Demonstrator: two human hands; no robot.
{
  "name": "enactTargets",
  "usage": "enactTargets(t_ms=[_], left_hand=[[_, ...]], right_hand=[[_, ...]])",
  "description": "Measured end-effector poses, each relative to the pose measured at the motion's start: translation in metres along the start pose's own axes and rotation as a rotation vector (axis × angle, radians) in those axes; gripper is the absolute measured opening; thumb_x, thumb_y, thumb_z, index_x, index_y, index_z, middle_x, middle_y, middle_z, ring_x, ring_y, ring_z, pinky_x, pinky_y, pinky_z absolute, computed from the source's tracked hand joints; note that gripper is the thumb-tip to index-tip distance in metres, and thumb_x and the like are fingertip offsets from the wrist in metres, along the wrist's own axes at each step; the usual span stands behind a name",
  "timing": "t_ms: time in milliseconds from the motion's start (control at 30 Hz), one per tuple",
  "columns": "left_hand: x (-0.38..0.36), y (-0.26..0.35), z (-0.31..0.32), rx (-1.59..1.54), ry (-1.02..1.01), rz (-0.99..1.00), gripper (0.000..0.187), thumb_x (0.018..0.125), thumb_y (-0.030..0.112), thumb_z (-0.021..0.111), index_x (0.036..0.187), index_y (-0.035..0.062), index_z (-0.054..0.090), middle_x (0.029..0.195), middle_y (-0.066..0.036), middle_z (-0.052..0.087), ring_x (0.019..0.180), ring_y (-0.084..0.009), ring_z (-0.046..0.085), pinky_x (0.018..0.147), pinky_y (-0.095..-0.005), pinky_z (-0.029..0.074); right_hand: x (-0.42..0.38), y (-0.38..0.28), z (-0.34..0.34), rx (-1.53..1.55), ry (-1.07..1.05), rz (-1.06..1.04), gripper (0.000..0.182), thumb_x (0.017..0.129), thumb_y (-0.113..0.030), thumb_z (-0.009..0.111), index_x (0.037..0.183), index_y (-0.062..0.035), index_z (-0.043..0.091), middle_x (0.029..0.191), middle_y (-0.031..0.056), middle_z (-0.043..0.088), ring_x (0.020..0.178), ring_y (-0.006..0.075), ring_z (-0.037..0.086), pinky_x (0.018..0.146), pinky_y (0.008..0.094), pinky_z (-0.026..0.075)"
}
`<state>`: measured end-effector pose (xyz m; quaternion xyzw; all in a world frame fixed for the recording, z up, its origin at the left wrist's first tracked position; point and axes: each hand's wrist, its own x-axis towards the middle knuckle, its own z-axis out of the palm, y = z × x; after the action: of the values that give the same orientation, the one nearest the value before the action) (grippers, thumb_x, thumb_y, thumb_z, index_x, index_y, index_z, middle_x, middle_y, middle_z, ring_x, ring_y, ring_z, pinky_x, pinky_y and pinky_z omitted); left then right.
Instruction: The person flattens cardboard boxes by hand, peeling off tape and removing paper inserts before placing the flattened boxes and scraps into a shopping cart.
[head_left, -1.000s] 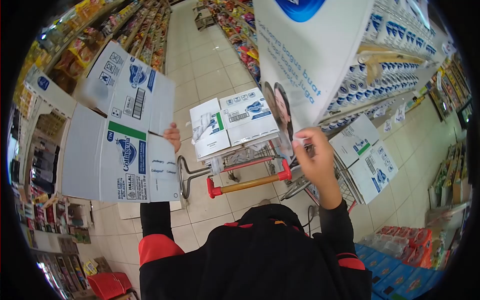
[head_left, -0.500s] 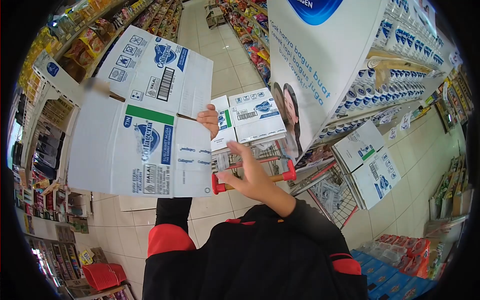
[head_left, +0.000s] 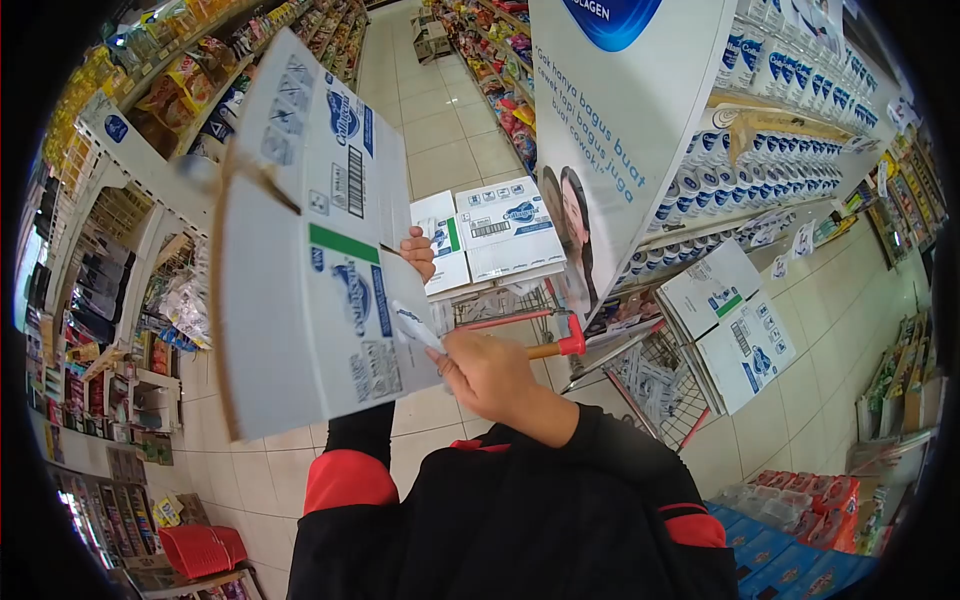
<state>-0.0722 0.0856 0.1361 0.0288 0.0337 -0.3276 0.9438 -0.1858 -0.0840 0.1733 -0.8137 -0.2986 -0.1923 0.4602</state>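
I am holding a flattened cardboard box [head_left: 310, 260] up in front of me, above the tiled floor [head_left: 430, 150]; my left hand [head_left: 418, 252] is gripping its far edge, fingers curled over it; my right hand [head_left: 485, 370] is pinching its near lower flap; behind it a shopping cart [head_left: 530, 330] loaded with cartons [head_left: 490, 235] is standing beside a display stand [head_left: 640, 150]; since half a second ago the box is turning edge-on and my right hand is newly on it.

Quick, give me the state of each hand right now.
Left hand: closed on the upper edge of the flattened cardboard box.
Right hand: closed on the same box's lower flap.
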Motion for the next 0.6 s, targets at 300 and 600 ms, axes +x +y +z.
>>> enactTargets(t_ms=[300,600], left_hand=[[-0.013,0.000,-0.041,-0.079,-0.004,0.035,0.020,0.080,0.018,0.040,0.082,-0.0013,0.041,0.058,-0.001,0.038,0.050,-0.0089,0.036,0.052,-0.0206,0.033],[-0.012,0.005,-0.037,-0.143,0.005,0.053,0.017,0.079,0.017,0.039,0.078,0.0001,0.036,0.052,0.000,0.033,0.042,-0.0073,0.030,0.041,-0.0171,0.028]], right_hand=[[0.001,-0.024,-0.063,0.130,0.066,-0.235,0.011,0.070,-0.005,0.052,0.062,-0.0034,0.046,0.050,0.0065,0.043,0.041,0.0224,0.044,0.038,0.0308,0.033],[-0.067,0.090,-0.202,-0.319,0.583,0.268,0.019,0.078,-0.017,0.045,0.073,-0.0014,0.053,0.057,0.0054,0.040,0.050,0.0155,0.038,0.048,0.0221,0.030]])
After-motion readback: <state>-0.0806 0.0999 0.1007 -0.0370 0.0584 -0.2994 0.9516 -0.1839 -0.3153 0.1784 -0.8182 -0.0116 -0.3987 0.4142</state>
